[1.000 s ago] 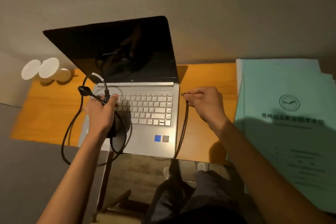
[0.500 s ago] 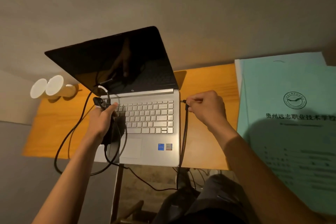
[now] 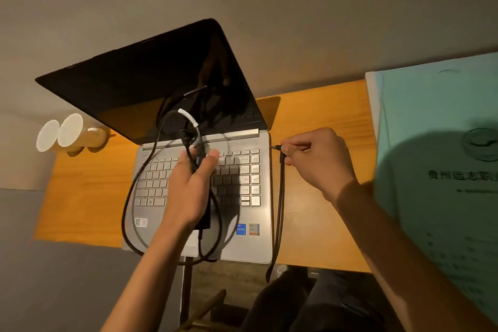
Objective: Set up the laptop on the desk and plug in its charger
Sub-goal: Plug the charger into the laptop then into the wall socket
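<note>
Orange desk (image 3: 89, 197) holds an open laptop (image 3: 242, 197). Left hand (image 3: 188, 188) hovers palm-down above the keys, fingers curled around the charger (image 3: 204, 219). Right hand (image 3: 318, 162) pinches the plug (image 3: 277, 148) at the laptop's side.
</note>
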A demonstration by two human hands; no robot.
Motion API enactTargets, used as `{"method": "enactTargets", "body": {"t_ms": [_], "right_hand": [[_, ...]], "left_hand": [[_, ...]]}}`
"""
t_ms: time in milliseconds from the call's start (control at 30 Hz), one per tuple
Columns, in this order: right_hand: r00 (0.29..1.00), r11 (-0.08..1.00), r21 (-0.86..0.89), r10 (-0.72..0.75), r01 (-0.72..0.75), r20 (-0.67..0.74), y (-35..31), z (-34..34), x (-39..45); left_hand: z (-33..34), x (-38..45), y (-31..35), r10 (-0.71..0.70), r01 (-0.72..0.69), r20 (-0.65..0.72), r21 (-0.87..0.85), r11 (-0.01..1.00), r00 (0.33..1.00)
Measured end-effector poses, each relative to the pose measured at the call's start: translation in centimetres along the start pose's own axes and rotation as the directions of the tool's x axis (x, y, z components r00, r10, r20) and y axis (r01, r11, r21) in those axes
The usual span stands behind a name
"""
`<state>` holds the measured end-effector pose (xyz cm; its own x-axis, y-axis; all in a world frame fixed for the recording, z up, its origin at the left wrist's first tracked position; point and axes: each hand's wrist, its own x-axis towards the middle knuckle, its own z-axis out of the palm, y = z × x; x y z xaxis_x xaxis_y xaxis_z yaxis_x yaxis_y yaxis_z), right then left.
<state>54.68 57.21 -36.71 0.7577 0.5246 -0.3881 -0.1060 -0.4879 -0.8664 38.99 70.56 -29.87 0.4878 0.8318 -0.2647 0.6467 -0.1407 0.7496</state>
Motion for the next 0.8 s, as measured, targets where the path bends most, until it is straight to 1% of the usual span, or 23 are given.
{"method": "enactTargets", "body": {"t_ms": [100,300,467,633,800], "right_hand": [[1.000,1.000,-0.010,-0.009,0.009,0.018,0.4,0.0,0.5],[0.999,0.999,-0.036,-0.032,0.033,0.039,0.8,-0.1,0.9],[0.999,0.998,-0.034,-0.049,0.050,0.023,0.9,0.0,1.1],[0.998,0.998,-0.018,-0.060,0.059,-0.009,0.7,0.2,1.4],[0.997,0.995,-0.060,-0.072,0.074,0.032,0.2,0.0,2.1]], "left_hand": [[1.6,0.4,-0.1,-0.013,0.013,0.048,0.005,1.000,0.999],[2.1,0.9,-0.2,-0.018,0.018,0.041,-0.013,1.000,0.999],[2.3,1.2,0.7,-0.044,0.048,0.085,-0.044,0.998,0.995],[2.3,1.1,0.7,-0.012,0.018,0.107,-0.049,0.999,0.994],[2.8,0.3,0.5,-0.001,0.009,0.128,-0.063,0.998,0.992]]}}
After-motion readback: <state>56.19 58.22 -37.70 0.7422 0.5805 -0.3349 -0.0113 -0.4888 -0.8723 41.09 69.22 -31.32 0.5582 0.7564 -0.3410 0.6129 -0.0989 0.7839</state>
